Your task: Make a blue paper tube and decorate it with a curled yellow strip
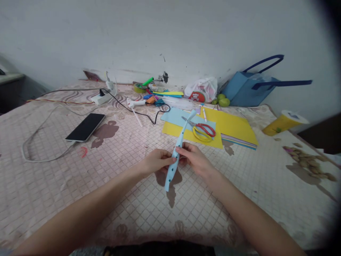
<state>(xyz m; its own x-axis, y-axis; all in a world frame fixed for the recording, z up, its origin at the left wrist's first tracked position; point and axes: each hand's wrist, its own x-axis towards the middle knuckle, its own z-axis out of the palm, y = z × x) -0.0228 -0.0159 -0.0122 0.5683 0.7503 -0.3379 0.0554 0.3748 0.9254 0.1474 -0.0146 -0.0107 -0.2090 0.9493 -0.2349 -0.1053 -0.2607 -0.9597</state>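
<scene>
A long, narrow light blue paper strip (pixel 173 170) with dark green diamond marks is held up at a slant above the table. My left hand (pixel 160 160) pinches its left edge near the middle. From the other side, my right hand (pixel 192 156) grips the same strip, thumb on its face and fingers behind. The strip's upper end passes in front of scissors (pixel 201 132) with one red and one yellow handle. Those scissors lie on light blue paper (pixel 173 115) and yellow paper (pixel 170 129).
Stacked coloured sheets (pixel 234 124) lie right of the scissors. Behind are a glue gun (pixel 135 102), a white plastic bag (pixel 202 89) and a blue bag (pixel 249 89). A phone (pixel 85 127) and power strip (pixel 102 97) are left; a yellow canister (pixel 283 123) and ginger-like roots (pixel 306 160) are right.
</scene>
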